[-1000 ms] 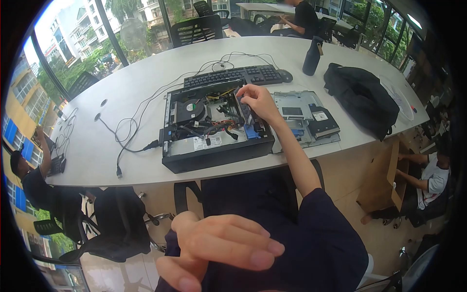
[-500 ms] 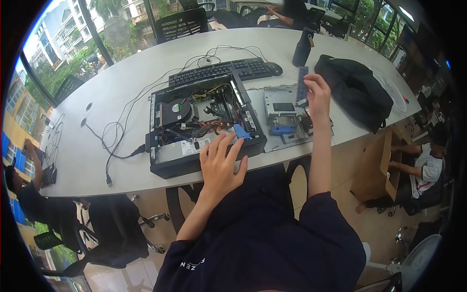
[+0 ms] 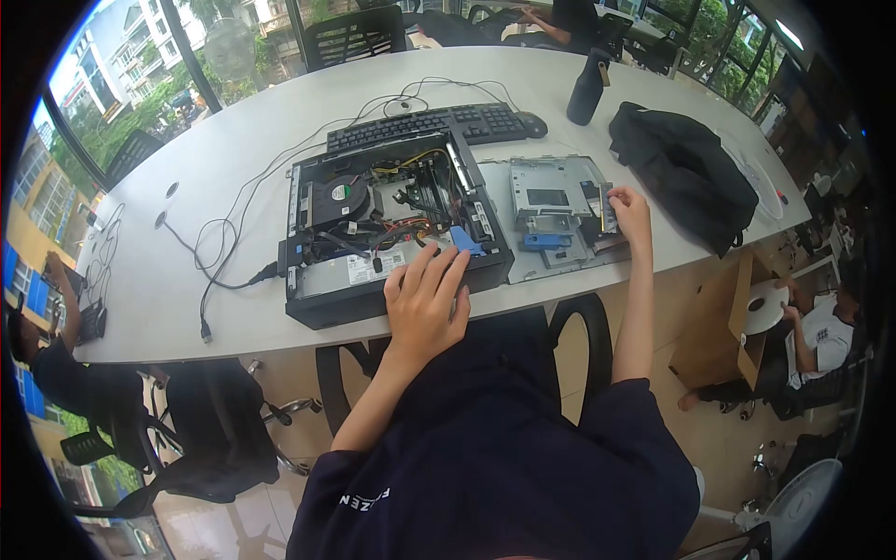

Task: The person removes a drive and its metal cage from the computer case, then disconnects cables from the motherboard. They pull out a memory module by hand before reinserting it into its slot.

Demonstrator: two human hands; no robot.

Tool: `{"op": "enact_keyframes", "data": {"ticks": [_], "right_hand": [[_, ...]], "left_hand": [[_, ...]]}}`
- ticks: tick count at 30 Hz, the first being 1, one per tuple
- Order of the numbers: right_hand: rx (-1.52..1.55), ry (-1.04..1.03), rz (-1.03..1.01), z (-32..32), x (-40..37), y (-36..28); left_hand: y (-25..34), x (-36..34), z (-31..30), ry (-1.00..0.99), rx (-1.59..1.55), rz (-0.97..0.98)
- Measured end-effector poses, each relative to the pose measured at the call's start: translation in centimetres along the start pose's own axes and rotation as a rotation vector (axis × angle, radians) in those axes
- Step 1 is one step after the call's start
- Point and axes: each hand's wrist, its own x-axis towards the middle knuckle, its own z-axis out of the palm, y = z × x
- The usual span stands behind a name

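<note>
Right of centre in the frame, the right hand (image 3: 632, 217) has thumb and forefinger pinching a slim strip-shaped part (image 3: 607, 215), and there it is, over the right side of the loose metal panel (image 3: 539, 172); whether it touches down, I can't tell. Over to the middle, the left hand (image 3: 422, 308) lies palm down with fingers a little spread, fingertips on the near edge of the opened computer case (image 3: 336, 314), just beside the blue piece (image 3: 468, 242). The fan (image 3: 340, 194) sits in the case's upper left. Behind the case, toward the top centre, lie the keyboard (image 3: 425, 128) and mouse (image 3: 533, 125), with the bottle (image 3: 586, 91) upright at upper right and the black bag (image 3: 686, 177) slumped below it.
</note>
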Motion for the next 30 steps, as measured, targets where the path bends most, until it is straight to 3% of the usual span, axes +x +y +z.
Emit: {"op": "enact_keyframes", "data": {"ticks": [4, 30], "right_hand": [[-0.165, -0.005, -0.013, 0.0, -0.5, -1.9], [-0.148, -0.113, -0.062, -0.4, -1.4, -2.5]], "left_hand": [[0.0, 0.0, 0.1, 0.017, -0.005, 0.001], [0.2, -0.1, 0.3, 0.022, 0.018, -0.004]]}}
